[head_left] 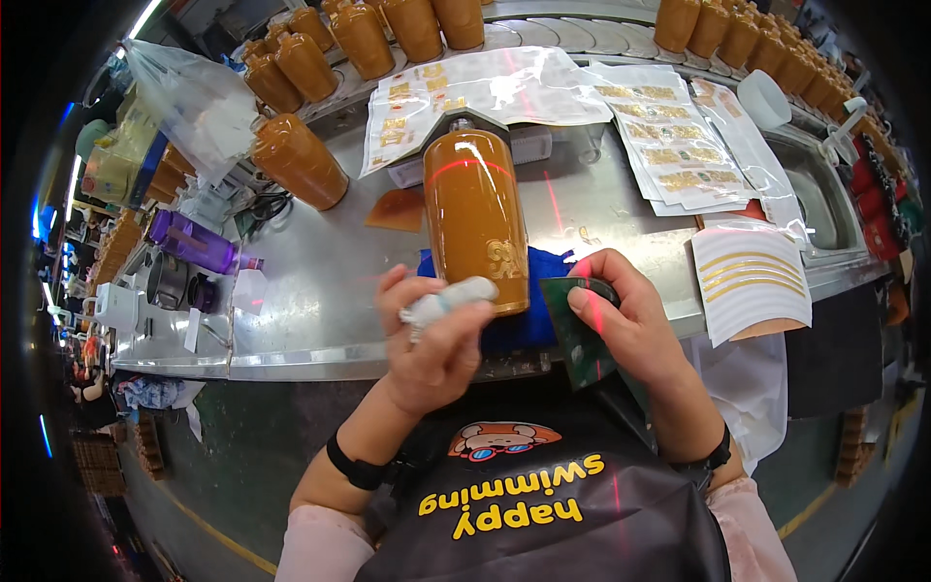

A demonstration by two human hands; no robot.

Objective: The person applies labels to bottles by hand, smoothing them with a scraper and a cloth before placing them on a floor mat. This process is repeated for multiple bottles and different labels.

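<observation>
A glossy brown bottle (475, 209) lies in front of me, its neck pointing away into a dark notched holder (464, 123). Near its base is a gold decal (505, 258). Beneath the base end spreads a blue cloth (543, 281). My left hand (432, 335) is closed around a small white wad (456, 299), seemingly cloth or paper, just beside the bottle's lower left. Pinched between thumb and fingers of my right hand (621, 310) is a dark green flat scraper (574, 333), held to the right of the base.
Another brown bottle (300, 161) stands at left, near a purple drinking bottle (191, 242). Decal sheets (669, 136) lie at back right, before a sink (824, 199). Gold-striped paper (749, 279) hangs near the front edge. Several bottles (361, 41) stand along the far conveyor.
</observation>
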